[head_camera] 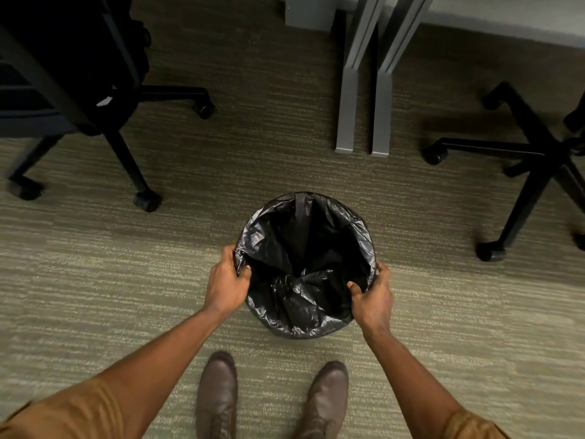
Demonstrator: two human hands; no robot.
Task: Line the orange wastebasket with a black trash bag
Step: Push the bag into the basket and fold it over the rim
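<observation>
A black trash bag [304,321] is spread open over a round wastebasket standing on the carpet in front of my feet. The bag covers the rim and the near outer wall, so none of the orange basket shows. My left hand [226,283] grips the bag at the left rim, thumb inside and fingers outside. On the right rim, my right hand [373,299] pinches the bag in the same way. The bag's inside hangs crumpled down into the basket.
Black office chairs on wheeled bases stand at the left [126,160] and at the right [535,172]. Two grey table legs [364,115] rest on the carpet behind the basket. My brown shoes [272,400] are just in front of it.
</observation>
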